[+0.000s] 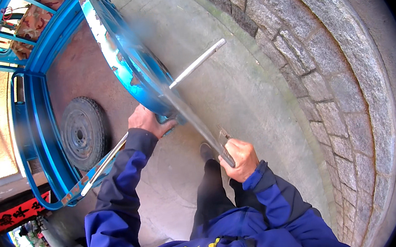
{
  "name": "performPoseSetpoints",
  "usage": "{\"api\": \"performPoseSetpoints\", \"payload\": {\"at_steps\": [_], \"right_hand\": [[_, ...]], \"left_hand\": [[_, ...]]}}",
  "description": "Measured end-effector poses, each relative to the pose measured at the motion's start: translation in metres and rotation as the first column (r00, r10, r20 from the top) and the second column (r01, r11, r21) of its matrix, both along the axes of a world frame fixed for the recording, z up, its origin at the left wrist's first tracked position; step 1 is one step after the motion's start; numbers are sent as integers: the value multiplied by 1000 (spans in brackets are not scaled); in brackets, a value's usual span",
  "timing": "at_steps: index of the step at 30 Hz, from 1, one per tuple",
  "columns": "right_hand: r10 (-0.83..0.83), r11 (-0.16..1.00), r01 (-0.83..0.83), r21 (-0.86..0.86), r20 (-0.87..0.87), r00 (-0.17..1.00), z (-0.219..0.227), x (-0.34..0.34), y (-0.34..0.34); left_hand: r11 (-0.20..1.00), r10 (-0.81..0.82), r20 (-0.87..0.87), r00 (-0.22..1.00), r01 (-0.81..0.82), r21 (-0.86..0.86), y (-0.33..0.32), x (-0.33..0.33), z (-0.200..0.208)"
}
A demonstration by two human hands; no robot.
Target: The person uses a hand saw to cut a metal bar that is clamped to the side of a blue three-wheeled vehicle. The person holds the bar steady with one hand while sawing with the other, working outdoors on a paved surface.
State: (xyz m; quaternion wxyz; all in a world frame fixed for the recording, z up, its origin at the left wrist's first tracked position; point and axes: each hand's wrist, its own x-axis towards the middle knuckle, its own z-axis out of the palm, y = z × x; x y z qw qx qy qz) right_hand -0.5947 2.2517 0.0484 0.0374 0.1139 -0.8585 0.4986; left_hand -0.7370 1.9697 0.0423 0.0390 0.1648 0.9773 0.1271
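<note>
My left hand [146,121] is closed over the near end of a chipped blue metal side panel [127,80] of a cargo bed. In my right hand [242,158] is the lower end of a long grey rod [192,119]. The rod slants up and left along the panel's outer side, and its far part is blurred. A pale stick with a ridged end [198,63] juts to the right from beside the panel. Another pale stick [105,164] lies near my left forearm; I cannot tell whether the two are one piece.
A spare wheel [84,133] lies on the brown bed floor [68,75]. Blue rails [37,127] bound the bed's left side, with camouflage cloth [35,22] at the front. A curved stone wall [323,85] runs along the right. My shoe [206,152] stands on concrete [259,102].
</note>
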Motion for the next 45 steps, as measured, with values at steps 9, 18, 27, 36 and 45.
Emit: {"api": "performPoseSetpoints", "payload": {"at_steps": [9,18,27,36,45], "right_hand": [[-2,999,4,36,-44,999,9,22,9],[14,1000,-13,22,-49,999,-9,11,5],[32,998,-31,52,-20,999,-10,-3,6],[27,999,-25,35,-46,999,-5,43,13],[0,1000,1,9,-16,1000,-16,-20,-9]], "left_hand": [[998,62,51,997,-63,22,-1,-1,-5],[994,100,59,993,-101,27,4,-2,0],[998,60,12,998,-61,35,8,-3,-5],[997,75,29,997,-76,14,-5,0,-5],[997,42,11,999,-43,64,9,-2,-6]]}}
